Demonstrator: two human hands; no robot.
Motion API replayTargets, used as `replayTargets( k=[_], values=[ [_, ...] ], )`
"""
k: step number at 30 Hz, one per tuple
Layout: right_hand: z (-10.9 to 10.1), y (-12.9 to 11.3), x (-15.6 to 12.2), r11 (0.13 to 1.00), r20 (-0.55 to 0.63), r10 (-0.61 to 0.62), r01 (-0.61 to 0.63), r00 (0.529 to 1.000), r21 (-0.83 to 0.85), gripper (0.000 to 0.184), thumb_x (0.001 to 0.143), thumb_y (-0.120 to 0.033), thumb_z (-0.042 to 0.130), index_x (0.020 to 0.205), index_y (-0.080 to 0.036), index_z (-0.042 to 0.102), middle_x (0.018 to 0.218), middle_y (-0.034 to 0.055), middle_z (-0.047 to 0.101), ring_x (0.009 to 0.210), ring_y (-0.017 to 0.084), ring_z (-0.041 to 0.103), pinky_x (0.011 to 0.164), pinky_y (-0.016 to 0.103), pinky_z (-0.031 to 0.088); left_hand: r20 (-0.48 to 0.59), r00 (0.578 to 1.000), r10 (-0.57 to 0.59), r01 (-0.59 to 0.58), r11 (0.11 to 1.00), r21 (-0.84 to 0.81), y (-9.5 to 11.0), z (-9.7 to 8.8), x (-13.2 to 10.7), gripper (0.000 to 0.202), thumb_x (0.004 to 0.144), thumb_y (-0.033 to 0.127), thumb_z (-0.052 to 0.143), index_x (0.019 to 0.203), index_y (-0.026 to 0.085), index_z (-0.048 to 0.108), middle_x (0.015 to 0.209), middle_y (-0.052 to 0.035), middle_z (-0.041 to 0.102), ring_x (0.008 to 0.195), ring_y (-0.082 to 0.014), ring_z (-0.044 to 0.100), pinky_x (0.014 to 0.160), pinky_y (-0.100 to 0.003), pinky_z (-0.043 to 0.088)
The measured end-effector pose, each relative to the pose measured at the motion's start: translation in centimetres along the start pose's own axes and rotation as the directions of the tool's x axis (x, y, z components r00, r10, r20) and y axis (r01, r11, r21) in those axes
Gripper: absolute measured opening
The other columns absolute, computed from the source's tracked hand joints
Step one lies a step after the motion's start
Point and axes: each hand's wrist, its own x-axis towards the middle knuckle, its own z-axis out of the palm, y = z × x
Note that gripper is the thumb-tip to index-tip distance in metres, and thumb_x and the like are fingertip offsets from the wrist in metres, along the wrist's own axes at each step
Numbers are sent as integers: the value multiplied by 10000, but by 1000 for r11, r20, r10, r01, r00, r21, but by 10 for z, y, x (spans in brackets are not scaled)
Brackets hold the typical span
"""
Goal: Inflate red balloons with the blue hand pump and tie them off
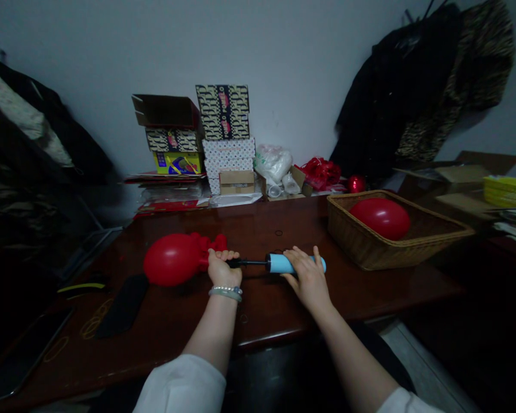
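Observation:
A partly inflated red balloon point(172, 260) lies over the table to the left, with bunched red rubber between it and my left hand. My left hand point(224, 269), with a beaded bracelet and a bangle at the wrist, is closed around the black end of a balloon pump, up against the balloon's neck; the exact join is hidden by the fingers. A thin black rod runs from there to the pump's light blue barrel point(280, 264). Over that barrel my right hand point(307, 278) is wrapped, its fingers on top and thumb on the near side.
On the right stands a wicker basket point(370, 258) with another red balloon point(382, 218) inside. A black phone-like slab point(124, 305), rubber bands point(95, 321) and a tablet point(23, 355) lie at left. Stacked boxes point(229, 158) and plastic bags point(274, 163) line the back edge.

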Motion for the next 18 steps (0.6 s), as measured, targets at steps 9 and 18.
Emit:
replayTargets(
  k=[9,18],
  values=[
    [6,-13,-5,1000,13,21,-21,1000,18,454,867,-265,573,1310,-195,499,1247,95,618,1220,246,530,1136,555,216,-9,1000,-24,25,999,28,-39,-2,-19,383,959,351,396,621,203,294,487,82,272,386,-68,326,470,-227,343],
    [-2,0,0,1000,25,4,-3,1000,-9,446,881,-309,569,1311,-213,496,1237,91,623,1244,253,509,1131,588,184,-40,999,-32,32,999,22,-16,5,-6,379,969,338,358,622,209,272,466,90,258,355,-67,303,447,-229,325]
  ],
)
